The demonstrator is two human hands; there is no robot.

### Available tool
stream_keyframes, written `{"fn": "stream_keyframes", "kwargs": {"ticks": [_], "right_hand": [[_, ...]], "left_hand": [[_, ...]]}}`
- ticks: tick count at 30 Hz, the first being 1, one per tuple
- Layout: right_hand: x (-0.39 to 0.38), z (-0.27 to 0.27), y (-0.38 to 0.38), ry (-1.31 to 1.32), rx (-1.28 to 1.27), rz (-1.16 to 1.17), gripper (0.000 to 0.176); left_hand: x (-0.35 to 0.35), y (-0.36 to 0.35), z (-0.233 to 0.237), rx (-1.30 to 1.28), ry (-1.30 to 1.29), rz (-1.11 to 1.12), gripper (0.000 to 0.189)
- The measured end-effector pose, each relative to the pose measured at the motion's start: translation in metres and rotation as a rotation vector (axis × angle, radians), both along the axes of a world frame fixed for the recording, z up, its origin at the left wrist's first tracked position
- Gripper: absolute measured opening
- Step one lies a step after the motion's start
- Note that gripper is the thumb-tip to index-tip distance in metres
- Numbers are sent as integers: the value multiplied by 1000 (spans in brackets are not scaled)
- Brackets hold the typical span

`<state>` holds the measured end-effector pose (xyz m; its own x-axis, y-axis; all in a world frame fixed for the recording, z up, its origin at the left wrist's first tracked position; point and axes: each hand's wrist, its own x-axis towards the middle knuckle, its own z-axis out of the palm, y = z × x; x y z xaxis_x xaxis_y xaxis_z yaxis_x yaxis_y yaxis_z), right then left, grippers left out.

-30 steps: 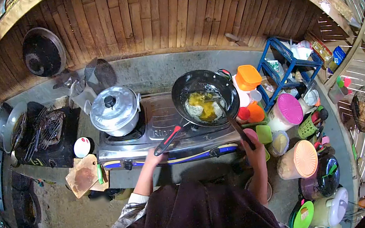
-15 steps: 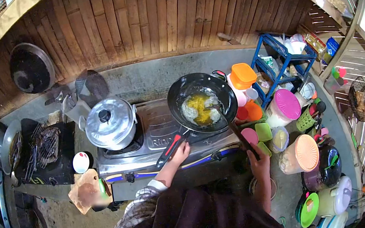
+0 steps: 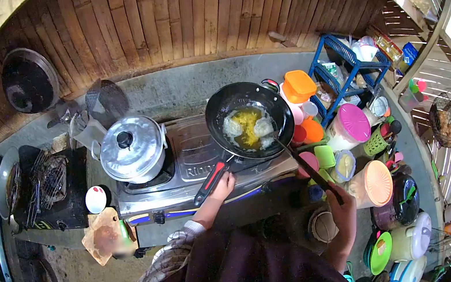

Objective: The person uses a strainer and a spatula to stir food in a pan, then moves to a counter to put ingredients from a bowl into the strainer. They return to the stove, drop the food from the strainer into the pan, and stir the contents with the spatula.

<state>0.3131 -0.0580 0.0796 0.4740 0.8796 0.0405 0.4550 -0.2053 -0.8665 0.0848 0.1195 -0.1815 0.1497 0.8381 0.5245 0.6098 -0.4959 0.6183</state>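
Note:
A black wok (image 3: pixel 245 94) with yellow oil and several pale pieces of food rests on the right side of the silver stove (image 3: pixel 190 137). My left hand (image 3: pixel 223 187) is closed round the wok's black and red handle (image 3: pixel 208 184), below the rim. At the lower right, my right hand (image 3: pixel 341 205) grips a long dark spatula (image 3: pixel 312 173); its tip is inside the wok, at the lower right edge of the food. A lidded silver pot (image 3: pixel 132 150) sits on the left burner.
Plastic containers, among them an orange box (image 3: pixel 299 86) and a pink-lidded jar (image 3: pixel 353 123), crowd the right side by a blue rack (image 3: pixel 351 64). A white bowl (image 3: pixel 96 200) and a cutting board (image 3: pixel 105 236) lie left of the stove, near a grill rack (image 3: pixel 53 179).
My right hand has moved right, and the spatula slants further that way, its tip lower in the wok. The view has shifted slightly. My left hand stays on the handle.

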Motion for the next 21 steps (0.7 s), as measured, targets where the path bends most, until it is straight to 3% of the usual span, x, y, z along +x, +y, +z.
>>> {"fn": "stream_keyframes", "kwargs": {"ticks": [3, 4, 7, 9, 12, 16, 19, 20, 21], "right_hand": [[26, -25, 2, -128, 52, -29, 24], [31, -26, 3, -139, 2, -29, 24], [36, -32, 17, -128, 63, 11, 24], [38, -27, 23, -67, -57, 43, 22], [49, -54, 39, -190, 158, 215, 24], [40, -53, 54, -60, 98, 246, 24], [54, -91, 80, -184, 122, 314, 25], [54, -96, 89, -281, 334, 383, 28], [50, -94, 94, -275, 337, 395, 28]], "left_hand": [[1, 6, -19, 71, 44, 78, 17], [1, 7, -27, -132, 68, 77, 22], [1, 10, -31, -69, 96, 145, 22], [-1, 8, -29, -70, 150, 184, 21], [-2, 4, -17, -90, 233, 255, 23], [-1, 5, -15, -124, 231, 272, 25], [0, 6, -10, -107, 254, 308, 26], [0, 6, -12, -97, 253, 310, 26], [1, 4, -6, -90, 253, 312, 26]]}}
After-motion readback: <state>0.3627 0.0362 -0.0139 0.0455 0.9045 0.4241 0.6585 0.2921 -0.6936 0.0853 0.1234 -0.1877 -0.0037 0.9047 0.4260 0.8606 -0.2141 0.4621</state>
